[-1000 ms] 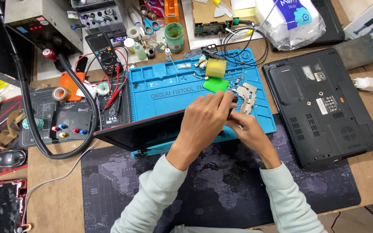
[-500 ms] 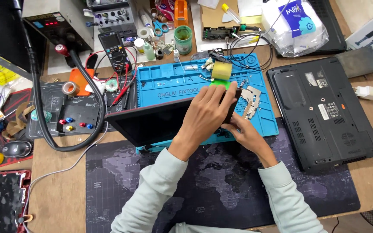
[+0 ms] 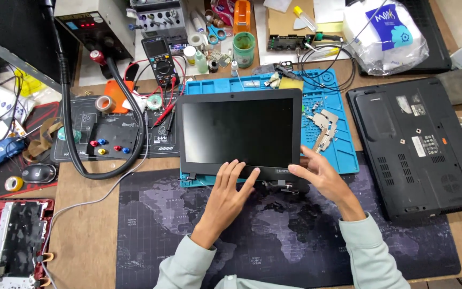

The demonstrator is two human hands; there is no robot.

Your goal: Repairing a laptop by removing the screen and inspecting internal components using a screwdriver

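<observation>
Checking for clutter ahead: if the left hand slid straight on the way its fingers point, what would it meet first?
The left hand already touches the laptop screen panel; straight on it crosses its dark glass.

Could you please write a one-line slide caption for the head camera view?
Both hands, left hand and right hand, rest on a detached laptop screen lying on a blue mat.

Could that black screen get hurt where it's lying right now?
Maybe. The laptop screen panel lies flat on the blue mat, and loose metal hinge brackets sit right beside its edge; sliding it over them might scratch it. The left hand has fingertips at the lower bezel, so pressing on the glass could mark it. The right hand is at the corner near the hinge, where a thin cable could snag.
</observation>
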